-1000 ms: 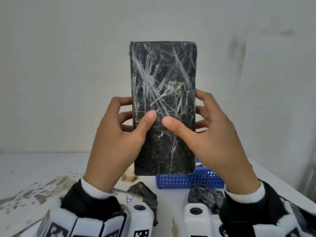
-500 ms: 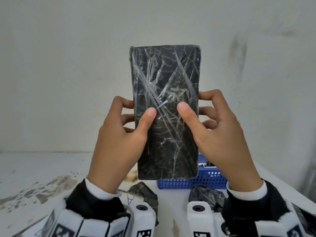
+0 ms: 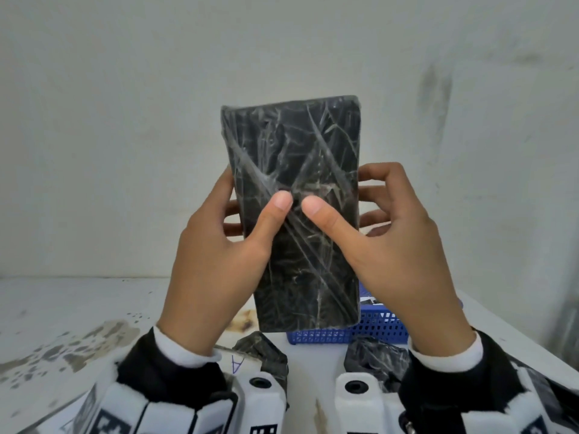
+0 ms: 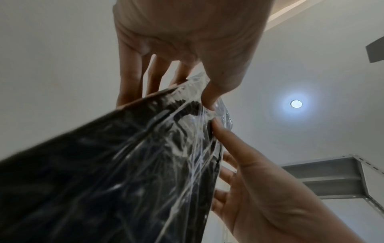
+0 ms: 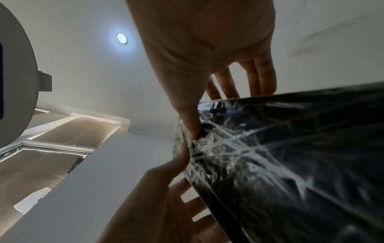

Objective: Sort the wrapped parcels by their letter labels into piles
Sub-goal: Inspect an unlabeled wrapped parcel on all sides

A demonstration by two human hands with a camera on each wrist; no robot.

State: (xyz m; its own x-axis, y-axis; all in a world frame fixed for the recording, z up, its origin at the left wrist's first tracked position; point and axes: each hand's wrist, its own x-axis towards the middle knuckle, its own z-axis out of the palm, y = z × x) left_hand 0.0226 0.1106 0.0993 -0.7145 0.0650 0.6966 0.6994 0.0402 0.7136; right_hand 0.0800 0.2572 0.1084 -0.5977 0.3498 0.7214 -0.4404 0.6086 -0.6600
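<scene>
Tabletop point(image 3: 78, 311): white, stained and speckled on the left side.
Left hand point(image 3: 219, 264): grip is wrapped on the parcel's left edge, thumb flat on the front, fingers round the back.
Letter A point(image 3: 237, 364): handwritten on a sheet just under the left wrist, with a small wrapped parcel point(image 3: 266, 352) lying right beside it.
Held parcel point(image 3: 297, 214): long, black, covered in crinkly clear film, upright in mid-air between both hands, well above the tabletop. Can't see any letter on the face towards the head cam.
Right hand point(image 3: 394, 255): same kind of grip on the right edge, thumb tip almost touching the other thumb.
Blue basket point(image 3: 344, 333): mesh-sided, behind the held parcel; something black and white pokes over its rim, can't tell what.
Another wrapped parcel point(image 3: 376, 358): on the tabletop in front of the basket.
Wrist cams only: a round ceiling light point(image 4: 296, 103), and a grey metal rack point(image 4: 332, 179) in the left one.
</scene>
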